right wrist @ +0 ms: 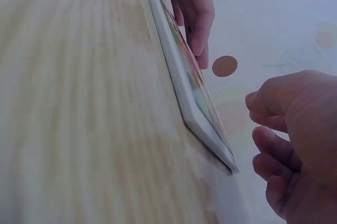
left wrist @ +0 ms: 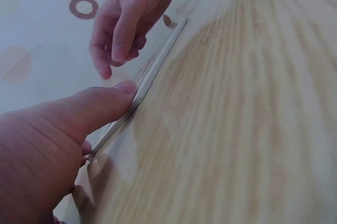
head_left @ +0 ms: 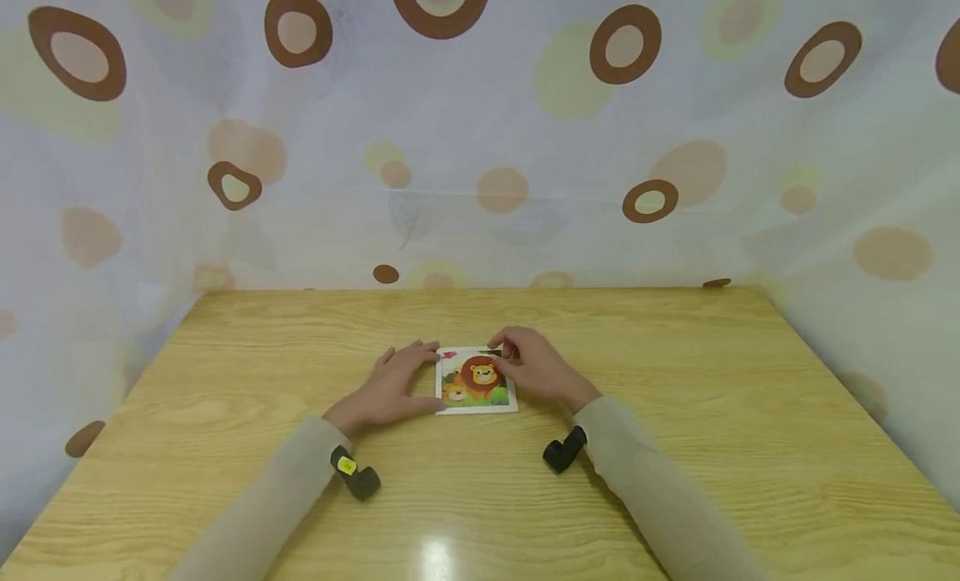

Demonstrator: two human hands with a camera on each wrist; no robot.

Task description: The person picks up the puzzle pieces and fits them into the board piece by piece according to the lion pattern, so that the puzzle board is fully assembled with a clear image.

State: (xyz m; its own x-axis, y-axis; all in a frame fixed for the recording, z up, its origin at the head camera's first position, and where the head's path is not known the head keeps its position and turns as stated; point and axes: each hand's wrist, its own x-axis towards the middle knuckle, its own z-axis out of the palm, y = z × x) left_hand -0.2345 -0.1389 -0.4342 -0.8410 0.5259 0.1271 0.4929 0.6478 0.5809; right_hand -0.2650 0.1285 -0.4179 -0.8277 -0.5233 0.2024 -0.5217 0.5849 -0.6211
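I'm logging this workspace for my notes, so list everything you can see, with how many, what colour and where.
Picture board: one, white border, multicoloured lion picture, flat on the table between the hands
Table: one, yellowish wood, under the board
Patterned cloth: white with brown, peach and yellowish shapes, behind and beside the table
Wrist devices: two, black, one at each cuff
Label: one, yellow, on the left device
Sleeves: two, beige, on the forearms
Left hand: one, bare, touching the board's left side
Right hand: one, bare, at its far right corner
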